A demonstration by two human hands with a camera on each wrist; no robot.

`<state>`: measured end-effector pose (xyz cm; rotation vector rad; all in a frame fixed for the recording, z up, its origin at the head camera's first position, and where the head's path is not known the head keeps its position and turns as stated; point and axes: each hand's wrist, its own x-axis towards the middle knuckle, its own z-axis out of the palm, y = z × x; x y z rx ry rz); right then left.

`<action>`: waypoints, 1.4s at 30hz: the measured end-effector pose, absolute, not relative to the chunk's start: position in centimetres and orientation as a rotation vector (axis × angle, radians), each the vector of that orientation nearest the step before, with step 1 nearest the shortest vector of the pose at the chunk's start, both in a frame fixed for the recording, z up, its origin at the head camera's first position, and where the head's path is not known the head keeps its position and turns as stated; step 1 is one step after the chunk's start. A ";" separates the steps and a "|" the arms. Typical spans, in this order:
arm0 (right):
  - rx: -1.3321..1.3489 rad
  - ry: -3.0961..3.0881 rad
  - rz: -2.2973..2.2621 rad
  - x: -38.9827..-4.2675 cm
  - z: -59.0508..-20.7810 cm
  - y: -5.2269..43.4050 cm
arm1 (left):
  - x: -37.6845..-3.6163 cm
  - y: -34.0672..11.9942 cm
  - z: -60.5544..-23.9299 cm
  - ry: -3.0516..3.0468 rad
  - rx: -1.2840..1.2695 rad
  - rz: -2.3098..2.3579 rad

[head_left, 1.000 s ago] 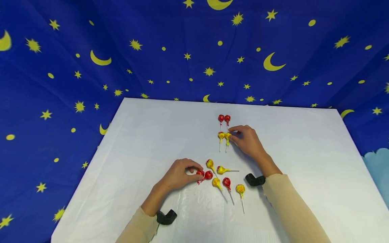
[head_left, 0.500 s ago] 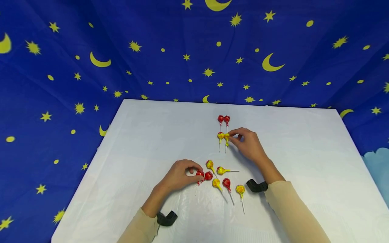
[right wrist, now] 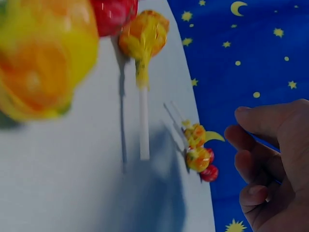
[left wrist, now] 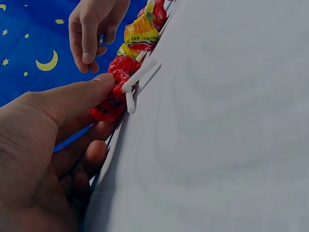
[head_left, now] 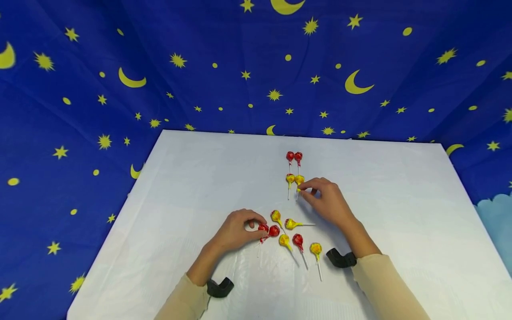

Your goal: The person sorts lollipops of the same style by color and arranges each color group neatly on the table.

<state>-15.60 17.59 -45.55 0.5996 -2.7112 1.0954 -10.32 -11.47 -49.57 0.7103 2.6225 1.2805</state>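
My left hand (head_left: 233,232) pinches a red lollipop (left wrist: 110,110) between thumb and fingers, low at the table. Another red lollipop (head_left: 274,231) lies right by its fingertips. Farther back, my right hand (head_left: 329,201) is beside a yellow lollipop (head_left: 299,179), its fingertips overlapping the stick in the head view. The right wrist view shows those fingers loosely bent, with a gap to the candies and nothing held. A second yellow lollipop (head_left: 290,178) lies alongside on the left. Two red lollipops, a left one (head_left: 290,156) and a right one (head_left: 298,156), lie directly behind this pair, sticks toward me.
Between the hands lie loose lollipops: a sideways yellow one (head_left: 291,224), a red one (head_left: 298,240), and several more yellow. They rest on a white-covered table (head_left: 192,178). A blue cloth (head_left: 224,53) with stars and moons hangs behind it.
My right hand has drawn back toward me, from the head of the right yellow lollipop down to its stick. My left hand stays in place on the red lollipop.
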 end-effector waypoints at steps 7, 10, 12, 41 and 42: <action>0.640 -2.765 1.080 -13.9 -45.0 17.4 | -10.4 -11.5 -49.3 2.614 0.709 1.285; 0.644 -2.777 1.094 -13.0 -44.9 17.4 | -10.4 -11.4 -49.4 2.611 0.698 1.276; 0.647 -2.780 1.096 -12.4 -44.9 17.4 | -10.3 -11.4 -49.4 2.613 0.694 1.268; 0.833 -2.765 0.985 -9.3 -46.3 15.5 | -10.4 -11.5 -49.5 2.627 0.699 1.278; 0.827 -2.759 0.988 -9.1 -46.3 15.5 | -10.4 -11.5 -49.6 2.626 0.701 1.277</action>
